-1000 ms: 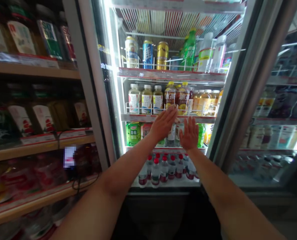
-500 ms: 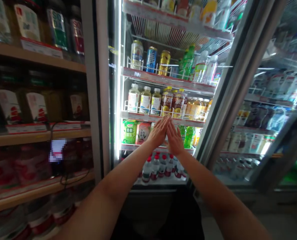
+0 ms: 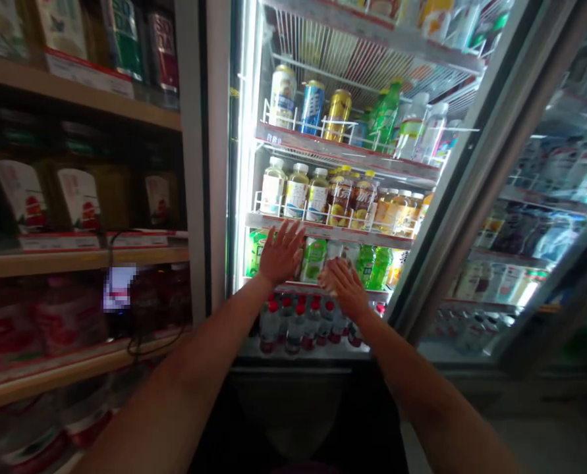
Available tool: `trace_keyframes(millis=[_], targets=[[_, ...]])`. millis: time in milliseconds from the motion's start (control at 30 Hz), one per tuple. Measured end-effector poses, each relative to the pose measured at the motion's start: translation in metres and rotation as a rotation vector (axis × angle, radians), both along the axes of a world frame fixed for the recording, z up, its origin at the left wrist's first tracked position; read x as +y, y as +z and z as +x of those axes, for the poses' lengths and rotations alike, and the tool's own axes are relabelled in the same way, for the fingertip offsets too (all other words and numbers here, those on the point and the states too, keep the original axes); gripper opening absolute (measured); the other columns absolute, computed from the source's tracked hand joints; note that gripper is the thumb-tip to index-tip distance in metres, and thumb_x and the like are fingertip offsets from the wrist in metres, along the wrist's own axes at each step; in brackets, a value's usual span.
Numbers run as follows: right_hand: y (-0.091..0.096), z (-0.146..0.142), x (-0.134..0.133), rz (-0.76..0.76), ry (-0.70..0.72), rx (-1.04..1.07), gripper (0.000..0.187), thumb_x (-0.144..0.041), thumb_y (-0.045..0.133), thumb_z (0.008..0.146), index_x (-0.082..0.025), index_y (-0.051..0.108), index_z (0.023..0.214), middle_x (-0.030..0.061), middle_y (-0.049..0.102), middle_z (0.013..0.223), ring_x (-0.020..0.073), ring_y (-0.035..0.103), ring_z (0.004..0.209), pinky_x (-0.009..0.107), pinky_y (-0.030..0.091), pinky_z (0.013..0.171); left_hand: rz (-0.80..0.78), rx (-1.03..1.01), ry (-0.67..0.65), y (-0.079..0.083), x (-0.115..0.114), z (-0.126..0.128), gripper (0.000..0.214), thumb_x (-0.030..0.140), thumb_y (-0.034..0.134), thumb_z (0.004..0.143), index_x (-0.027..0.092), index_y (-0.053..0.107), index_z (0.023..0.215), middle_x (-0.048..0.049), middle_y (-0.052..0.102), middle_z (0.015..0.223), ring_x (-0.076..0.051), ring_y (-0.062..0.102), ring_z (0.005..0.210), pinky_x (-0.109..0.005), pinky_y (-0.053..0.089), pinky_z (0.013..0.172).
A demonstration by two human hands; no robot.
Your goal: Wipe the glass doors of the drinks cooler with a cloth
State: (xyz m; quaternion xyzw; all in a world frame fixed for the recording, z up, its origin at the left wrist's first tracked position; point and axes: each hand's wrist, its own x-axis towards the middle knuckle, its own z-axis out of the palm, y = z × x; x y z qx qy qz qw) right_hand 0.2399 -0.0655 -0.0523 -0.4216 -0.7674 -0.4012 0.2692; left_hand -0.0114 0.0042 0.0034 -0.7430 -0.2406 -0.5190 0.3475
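Observation:
My left hand (image 3: 279, 255) is raised before the lit drinks cooler with its fingers spread, holding nothing. Behind it is a green drink pack (image 3: 257, 250), partly covered by the hand. My right hand (image 3: 345, 283) is lower and to the right, fingers stretched out flat, near the lower shelf. A pale blur beside its fingertips is unclear. Between the hands stands another green pack (image 3: 315, 259). Green bottles (image 3: 381, 264) are just right of my right hand. Whether either hand touches anything, I cannot tell.
Red-capped water bottles (image 3: 296, 329) fill the cooler bottom. Juice bottles (image 3: 297, 191) and cans (image 3: 313, 105) line upper shelves. A metal-framed cooler door (image 3: 464, 191) slants at right. Left is a wooden shelf (image 3: 80, 263) with bottles and a hanging cable.
My hands, pressed palm to palm before, have come apart. The left went left and its fingers spread; the right moved slightly down. The view has shifted a little.

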Motion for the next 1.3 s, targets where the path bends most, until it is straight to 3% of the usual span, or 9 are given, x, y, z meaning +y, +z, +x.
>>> trace_keyframes(millis=[233, 433, 500, 700, 767, 900, 1000, 1167, 1300], targets=[[0.020, -0.010, 0.014, 0.169, 0.004, 0.190, 0.065, -0.008, 0.043, 0.090, -0.028, 0.043, 0.152, 0.0091, 0.034, 0.164, 0.0266, 0.019, 0.155, 0.054, 0.030, 0.121, 0.023, 0.004, 0.124, -0.007, 0.014, -0.004, 0.067, 0.029, 0.049, 0.099, 0.016, 0.023, 0.160, -0.0125, 0.037, 0.159, -0.025, 0.012, 0.154, -0.050, 0.006, 0.128], [-0.040, -0.017, 0.007, 0.013, 0.015, -0.018, 0.062, -0.023, 0.056, 0.091, -0.025, 0.045, 0.152, 0.0130, 0.038, 0.161, 0.0344, 0.023, 0.154, 0.056, 0.032, 0.119, 0.015, 0.007, 0.148, -0.009, 0.010, -0.005, 0.063, 0.028, 0.047, 0.099, 0.016, 0.029, 0.158, -0.0112, 0.041, 0.157, -0.024, 0.014, 0.154, -0.049, 0.006, 0.128], [-0.046, -0.017, 0.006, -0.014, 0.009, -0.072, 0.064, -0.023, 0.056, 0.091, -0.026, 0.042, 0.154, 0.0124, 0.039, 0.160, 0.0329, 0.028, 0.152, 0.055, 0.027, 0.121, 0.010, 0.009, 0.151, -0.009, 0.011, -0.005, 0.062, 0.028, 0.047, 0.099, 0.016, 0.031, 0.157, -0.0114, 0.040, 0.157, -0.025, 0.015, 0.154, -0.049, 0.006, 0.128], [-0.007, -0.031, 0.018, 0.139, -0.020, 0.026, 0.069, -0.012, 0.049, 0.092, -0.027, 0.033, 0.157, 0.0095, 0.038, 0.161, 0.0277, 0.024, 0.154, 0.052, 0.010, 0.125, 0.015, 0.016, 0.197, -0.009, 0.011, -0.005, 0.058, 0.031, 0.045, 0.100, 0.016, 0.035, 0.156, -0.0108, 0.041, 0.157, -0.024, 0.017, 0.154, -0.049, 0.008, 0.128], [-0.010, -0.036, 0.018, 0.152, -0.014, 0.038, 0.067, -0.012, 0.050, 0.092, -0.024, 0.036, 0.156, 0.0103, 0.037, 0.162, 0.0282, 0.021, 0.155, 0.050, 0.011, 0.125, -0.014, 0.023, 0.222, -0.009, 0.010, -0.004, 0.058, 0.033, 0.045, 0.100, 0.017, 0.035, 0.156, -0.0101, 0.040, 0.158, -0.024, 0.016, 0.154, -0.048, 0.008, 0.128], [-0.035, -0.037, 0.012, 0.088, 0.145, -0.212, 0.060, -0.013, 0.051, 0.093, -0.023, 0.044, 0.152, 0.0046, 0.043, 0.158, 0.0226, 0.022, 0.155, 0.045, 0.006, 0.127, -0.025, 0.027, 0.243, -0.011, 0.009, -0.005, 0.059, 0.032, 0.046, 0.100, 0.017, 0.035, 0.156, -0.0095, 0.039, 0.159, -0.023, 0.013, 0.155, -0.048, 0.007, 0.129], [-0.024, -0.036, 0.014, 0.089, 0.214, -0.282, 0.058, -0.013, 0.049, 0.095, -0.025, 0.044, 0.151, 0.0009, 0.046, 0.157, 0.0191, 0.023, 0.154, 0.044, 0.001, 0.128, 0.005, 0.031, 0.246, -0.011, 0.009, -0.006, 0.058, 0.031, 0.046, 0.100, 0.016, 0.037, 0.155, -0.0098, 0.040, 0.158, -0.023, 0.011, 0.155, -0.048, 0.006, 0.129], [0.024, -0.045, 0.024, 0.192, 0.114, 0.008, 0.064, -0.014, 0.048, 0.096, -0.025, 0.034, 0.157, 0.0046, 0.043, 0.158, 0.0221, 0.020, 0.155, 0.047, 0.004, 0.128, 0.003, 0.028, 0.235, -0.010, 0.010, -0.006, 0.057, 0.033, 0.046, 0.100, 0.016, 0.037, 0.155, -0.0105, 0.040, 0.158, -0.023, 0.011, 0.155, -0.049, 0.007, 0.128], [0.020, -0.048, 0.022, 0.172, 0.099, 0.052, 0.067, -0.012, 0.046, 0.095, -0.026, 0.030, 0.159, 0.0046, 0.041, 0.160, 0.0228, 0.018, 0.156, 0.047, 0.007, 0.128, -0.018, 0.029, 0.227, -0.011, 0.010, -0.007, 0.058, 0.032, 0.045, 0.101, 0.017, 0.034, 0.156, -0.0104, 0.038, 0.159, -0.024, 0.013, 0.155, -0.049, 0.007, 0.128]])
